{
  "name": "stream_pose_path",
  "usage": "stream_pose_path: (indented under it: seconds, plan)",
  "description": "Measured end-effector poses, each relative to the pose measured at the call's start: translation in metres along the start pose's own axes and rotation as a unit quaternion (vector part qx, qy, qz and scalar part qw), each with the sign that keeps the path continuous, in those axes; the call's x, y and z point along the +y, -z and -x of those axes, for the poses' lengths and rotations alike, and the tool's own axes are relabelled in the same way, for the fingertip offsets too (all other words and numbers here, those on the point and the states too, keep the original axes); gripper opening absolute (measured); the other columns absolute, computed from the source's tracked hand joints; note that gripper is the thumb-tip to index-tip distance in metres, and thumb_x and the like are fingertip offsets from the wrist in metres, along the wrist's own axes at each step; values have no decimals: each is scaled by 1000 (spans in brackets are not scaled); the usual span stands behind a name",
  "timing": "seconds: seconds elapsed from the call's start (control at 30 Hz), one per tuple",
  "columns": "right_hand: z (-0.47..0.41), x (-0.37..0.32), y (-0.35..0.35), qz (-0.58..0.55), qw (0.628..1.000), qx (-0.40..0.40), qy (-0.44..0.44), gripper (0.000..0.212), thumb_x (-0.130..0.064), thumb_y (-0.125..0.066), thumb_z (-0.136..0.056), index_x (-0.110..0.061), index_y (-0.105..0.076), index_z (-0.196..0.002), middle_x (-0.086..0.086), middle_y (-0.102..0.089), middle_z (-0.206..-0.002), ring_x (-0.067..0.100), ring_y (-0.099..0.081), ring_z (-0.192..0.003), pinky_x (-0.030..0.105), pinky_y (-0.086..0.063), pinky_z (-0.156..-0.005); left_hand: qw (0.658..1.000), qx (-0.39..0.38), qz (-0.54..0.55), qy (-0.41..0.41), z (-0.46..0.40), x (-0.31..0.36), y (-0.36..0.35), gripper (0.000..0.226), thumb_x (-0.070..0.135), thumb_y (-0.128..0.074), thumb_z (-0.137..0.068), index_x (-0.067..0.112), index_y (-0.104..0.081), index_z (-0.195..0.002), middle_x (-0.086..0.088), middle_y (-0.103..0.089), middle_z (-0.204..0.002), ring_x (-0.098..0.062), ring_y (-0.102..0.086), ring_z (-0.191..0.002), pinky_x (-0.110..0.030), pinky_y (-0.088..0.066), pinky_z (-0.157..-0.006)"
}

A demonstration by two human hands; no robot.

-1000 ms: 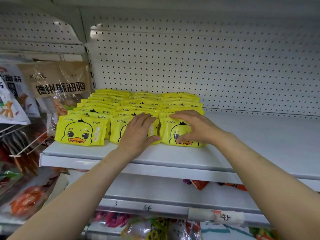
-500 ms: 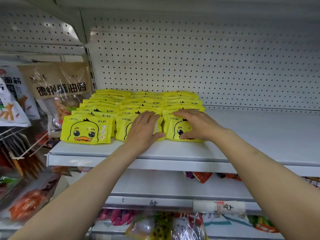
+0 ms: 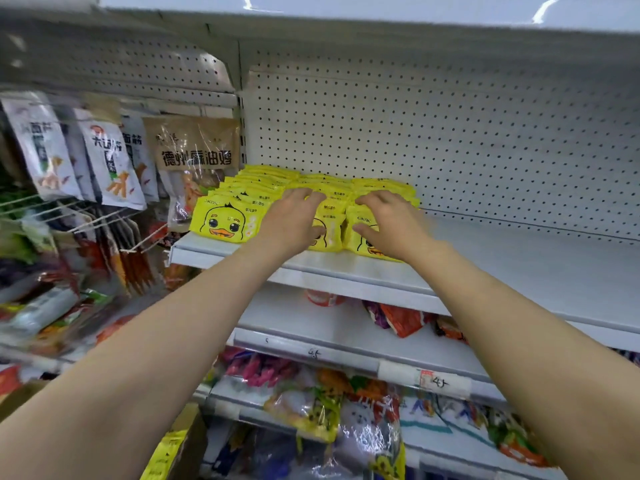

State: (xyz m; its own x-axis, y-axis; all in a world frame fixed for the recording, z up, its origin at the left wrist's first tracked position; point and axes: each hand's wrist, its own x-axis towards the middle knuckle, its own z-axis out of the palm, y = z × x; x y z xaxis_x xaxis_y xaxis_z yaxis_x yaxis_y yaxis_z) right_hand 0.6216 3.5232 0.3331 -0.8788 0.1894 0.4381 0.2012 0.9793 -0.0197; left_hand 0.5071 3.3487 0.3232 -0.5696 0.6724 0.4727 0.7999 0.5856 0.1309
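Blur softens outlines. Left hand [image 3: 294, 216], spread flat, hides most of the middle packet [image 3: 328, 233]; right hand [image 3: 391, 223], at 3 o'clock, rests likewise on the right packet [image 3: 358, 244].

Bright overhead light, motion blur, edges warped

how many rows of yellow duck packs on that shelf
3: left row uncovered, middle row under the left hand, right row under the right hand. No fourth row seems hidden.

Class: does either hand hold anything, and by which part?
Nothing is clearly gripped. The left hand and right hand lie spread over the tops of the yellow duck packs, thumbs against the front faces.
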Motion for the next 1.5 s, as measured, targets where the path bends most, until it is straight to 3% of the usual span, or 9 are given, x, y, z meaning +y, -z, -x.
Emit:
stream_pose_path:
  seconds: [0.23,0.47,0.87,1.13,1.27,1.4,1.5]
  plan:
    - [41,-83,11,-45,995,47,81,49,-52,-53,-93,-26,-51,-135,1,-52,-137,26,-41,-130,44,-46,-96,990,87,-63,93,108,-14,56,53,40,-63,-89,15,-51,-134,-12,-47,-138,-33,-42,-128,-48,-44,-97]
    - [65,-191,-5,-124,976,-12,177,60,-58,-41,-86,-23,-53,-133,8,-52,-137,32,-43,-128,51,-43,-99,973,60,-135,180,223,-57,98,50,39,-61,-87,17,-52,-130,-8,-53,-129,-33,-49,-118,-47,-49,-89]
    - [58,-355,-66,-182,943,-70,269,56,-60,-38,-96,-30,-42,-143,1,-34,-155,21,-24,-144,42,-25,-117,940,50,-191,278,342,-172,124,53,49,-57,-88,22,-52,-133,-8,-49,-140,-30,-44,-128,-44,-37,-105]
    - [13,-466,-170,-181,936,-161,255,52,-52,-46,-97,-26,-44,-143,3,-39,-152,23,-27,-143,40,-28,-114,943,-29,-140,300,374,-314,89,52,47,-56,-89,22,-48,-135,-7,-48,-138,-33,-45,-126,-47,-39,-104]
    - [8,-504,-226,-162,936,-208,232,48,-45,-50,-98,-24,-47,-141,1,-44,-146,24,-34,-136,31,-25,-108,942,-92,-105,306,390,-383,51,50,46,-56,-87,26,-50,-132,-5,-50,-136,-31,-46,-125,-44,-43,-99]
    - [23,-524,-295,-165,922,-293,190,49,-50,-55,-93,-25,-51,-135,2,-51,-139,27,-43,-132,40,-38,-106,933,-190,-54,301,417,-435,0,52,47,-60,-88,18,-51,-130,-9,-50,-135,-34,-46,-123,-46,-43,-96]
    - [48,-531,-339,-184,882,-405,154,50,-41,-62,-93,-17,-53,-136,8,-53,-139,28,-43,-132,34,-29,-105,910,-264,5,319,442,-455,-43,58,50,-61,-88,19,-49,-135,-11,-47,-139,-36,-43,-127,-47,-41,-101]
